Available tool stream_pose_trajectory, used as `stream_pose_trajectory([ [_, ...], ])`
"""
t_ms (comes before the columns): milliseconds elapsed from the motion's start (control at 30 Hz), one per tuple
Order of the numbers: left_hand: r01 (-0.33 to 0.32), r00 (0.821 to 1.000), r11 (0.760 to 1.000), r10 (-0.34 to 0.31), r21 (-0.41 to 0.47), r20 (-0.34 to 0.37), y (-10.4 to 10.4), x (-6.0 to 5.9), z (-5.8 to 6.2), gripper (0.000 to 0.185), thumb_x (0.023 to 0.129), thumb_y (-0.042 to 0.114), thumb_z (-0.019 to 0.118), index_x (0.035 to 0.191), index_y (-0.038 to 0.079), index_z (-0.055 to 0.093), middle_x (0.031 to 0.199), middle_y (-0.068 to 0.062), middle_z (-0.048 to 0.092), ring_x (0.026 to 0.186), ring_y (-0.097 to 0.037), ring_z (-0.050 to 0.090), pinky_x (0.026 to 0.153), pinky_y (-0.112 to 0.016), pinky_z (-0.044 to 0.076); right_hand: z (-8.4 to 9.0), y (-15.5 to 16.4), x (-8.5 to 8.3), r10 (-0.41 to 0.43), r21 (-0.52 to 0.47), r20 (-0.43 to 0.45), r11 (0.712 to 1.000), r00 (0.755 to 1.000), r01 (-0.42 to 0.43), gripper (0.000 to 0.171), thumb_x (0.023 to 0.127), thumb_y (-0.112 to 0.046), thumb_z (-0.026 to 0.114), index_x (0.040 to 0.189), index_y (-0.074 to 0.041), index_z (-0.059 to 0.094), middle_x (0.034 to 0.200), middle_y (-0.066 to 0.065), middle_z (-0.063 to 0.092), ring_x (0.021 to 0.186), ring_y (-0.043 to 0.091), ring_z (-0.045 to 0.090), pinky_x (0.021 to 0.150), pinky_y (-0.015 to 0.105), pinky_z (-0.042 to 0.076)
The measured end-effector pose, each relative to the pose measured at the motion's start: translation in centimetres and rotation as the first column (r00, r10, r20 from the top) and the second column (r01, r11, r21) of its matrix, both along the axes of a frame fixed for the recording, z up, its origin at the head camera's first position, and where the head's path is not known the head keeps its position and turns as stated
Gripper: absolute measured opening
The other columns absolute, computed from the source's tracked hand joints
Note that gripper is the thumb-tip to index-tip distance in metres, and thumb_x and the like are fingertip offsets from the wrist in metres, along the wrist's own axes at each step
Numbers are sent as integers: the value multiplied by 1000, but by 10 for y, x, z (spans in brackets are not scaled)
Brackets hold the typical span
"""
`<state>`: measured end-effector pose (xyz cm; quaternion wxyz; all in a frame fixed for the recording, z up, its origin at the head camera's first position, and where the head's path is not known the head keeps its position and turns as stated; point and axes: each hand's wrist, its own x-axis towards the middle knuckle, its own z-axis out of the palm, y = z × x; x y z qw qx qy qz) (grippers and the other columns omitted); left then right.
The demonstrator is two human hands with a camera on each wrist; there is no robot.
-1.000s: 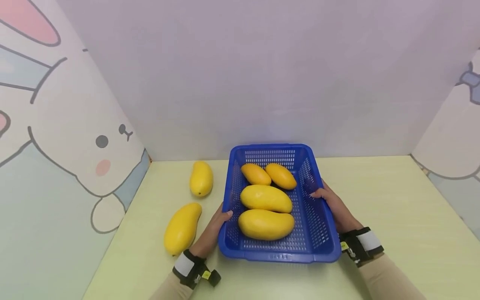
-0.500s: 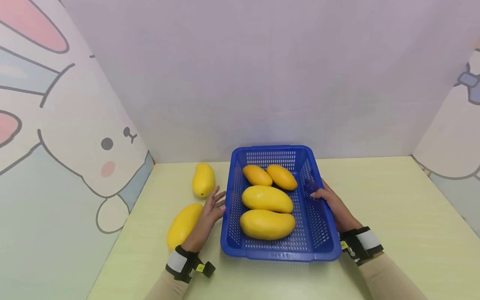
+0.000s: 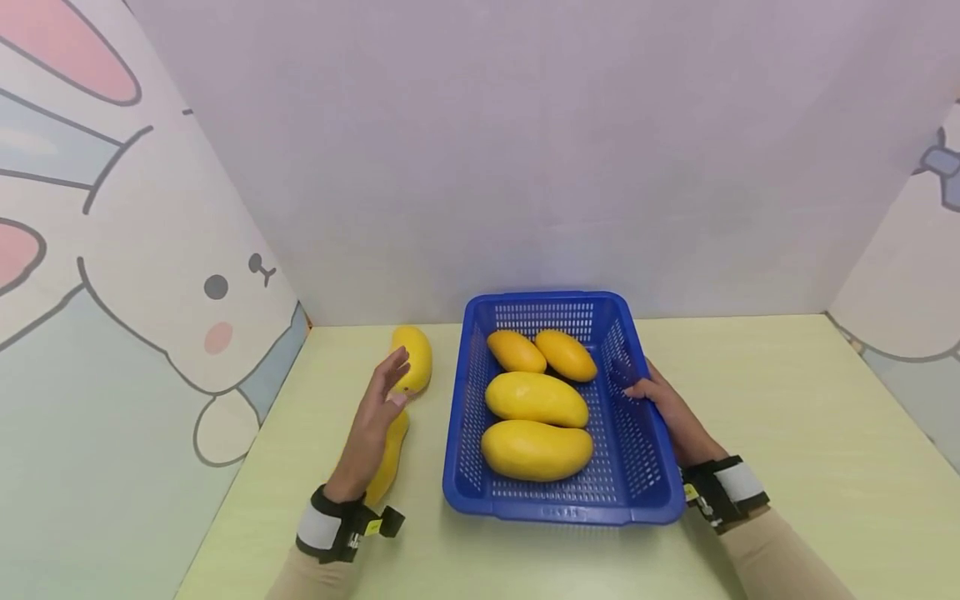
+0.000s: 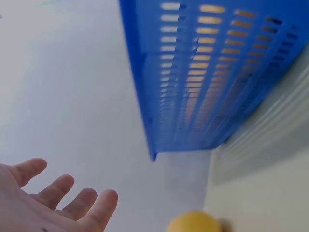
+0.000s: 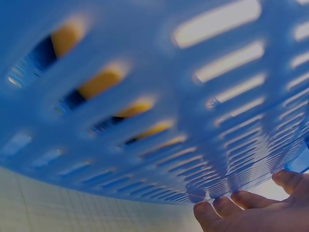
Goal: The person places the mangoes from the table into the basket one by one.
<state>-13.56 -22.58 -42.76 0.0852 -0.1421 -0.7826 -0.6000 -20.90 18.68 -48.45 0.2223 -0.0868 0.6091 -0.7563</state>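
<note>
So I'm mid-way through loading mangoes into the blue basket point(image 3: 557, 512). Four are already inside it, and two are out on the table to the left of it.

My left hand point(image 3: 372, 421) is off the basket, fingers point(image 4: 101, 208) spread loose and straight, holding nothing. The far mango point(image 3: 413, 358) sits right at my fingertips, just ahead of them; I can't tell if I'm actually touching it. The near mango point(image 3: 391, 458) lies under my palm and wrist, mostly hidden by them.

My right hand point(image 3: 667, 408) is curled over the basket's right rim, thumb inside and the other fingers point(image 5: 219, 207) wrapped under the lip, steadying it.

Next up, as I read it: close the left fingers round the far mango, lift it over the wall to my right and drop it in a free spot. It's round and smooth, so I'd want a full wrap, not a pinch.

Writing-wise: there's something molded into the basket's near wall, and marks on my wrist straps, all too small to read.
</note>
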Motion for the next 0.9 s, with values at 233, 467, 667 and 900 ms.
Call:
stream_pose_trajectory([
  [233, -208, 973, 921, 161, -328, -164, -15, 8, 20, 65, 99, 17, 57, 157, 6, 31, 161, -18, 30, 148, -39, 23, 114, -66, 24, 0, 0, 0, 2, -5, -4, 1000, 1000, -2, 77, 100, -16, 35, 162, -40, -4, 152, 29, 22, 116, 41, 53, 90, 54, 54],
  [467, -355, 935, 761, 275, -543, -226, -29, 12, 29, 71, 95, 29, 64, 156, 7, 35, 158, -22, 33, 149, -45, 15, 112, -72, 17, -1, 0, 1, 5, -15, -4, 1000, 1000, -5, 77, 100, -16, 35, 162, -40, -4, 152, 29, 22, 116, 41, 53, 90, 55, 54],
  [667, -367, 929, 654, 285, -662, -235, -35, 11, 31, 78, 93, 40, 67, 156, 6, 36, 157, -25, 32, 149, -50, 11, 114, -70, 13, -1, 1, 1, 2, -8, 1, 1000, 1000, -2, 77, 99, -17, 35, 162, -40, -4, 153, 28, 22, 116, 41, 53, 90, 56, 53],
  [900, -348, 935, 583, 274, -734, -225, -38, 11, 29, 84, 90, 48, 69, 155, 7, 36, 155, -27, 33, 147, -52, 12, 117, -66, 12, -1, 1, 1, 3, -1, -1, 1000, 1000, -3, 77, 100, -18, 34, 162, -40, -4, 154, 28, 20, 117, 41, 51, 90, 57, 53],
])
